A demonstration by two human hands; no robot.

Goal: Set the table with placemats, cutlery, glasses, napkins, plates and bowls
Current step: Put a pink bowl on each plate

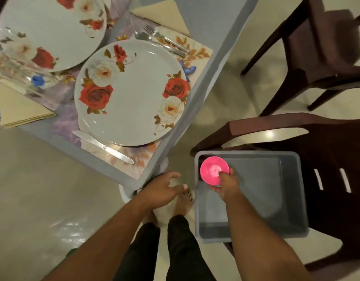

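Head view: right hand (225, 186) gripping pink bowl (212, 171), partly covering it; left hand (165, 189) loose, empty

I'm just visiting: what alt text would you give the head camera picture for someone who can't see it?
Seen from above, a person's right hand grips a pink bowl over a grey tub that sits on a dark chair. The left hand hangs open beside the table corner, where a rose-patterned plate and a knife lie on a placemat.
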